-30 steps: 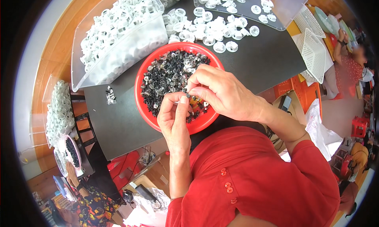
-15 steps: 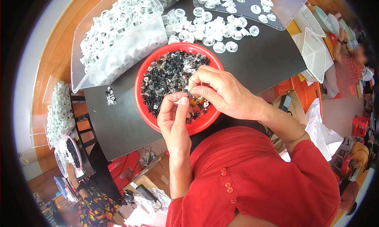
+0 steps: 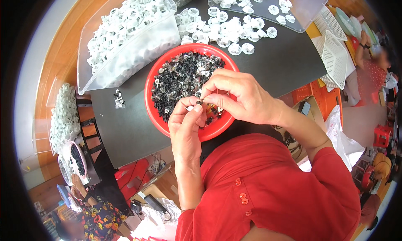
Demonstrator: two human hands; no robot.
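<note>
A person in a red shirt worked over a red bowl (image 3: 155, 115) heaped with tiny black and clear plastic pieces (image 3: 178, 79) on a dark table (image 3: 125, 128); the left hand (image 3: 186, 126) pinched a small pale part, fingers nearly closed; the right hand (image 3: 240, 96), likewise curled tight, pressed a small black piece (image 3: 199, 102) against it at fingertip level just above the bowl's near rim; such pieces looked light, stiff and easily dropped, best gripped by their edges; white plastic rings (image 3: 228, 29) lay scattered beyond the bowl.
</note>
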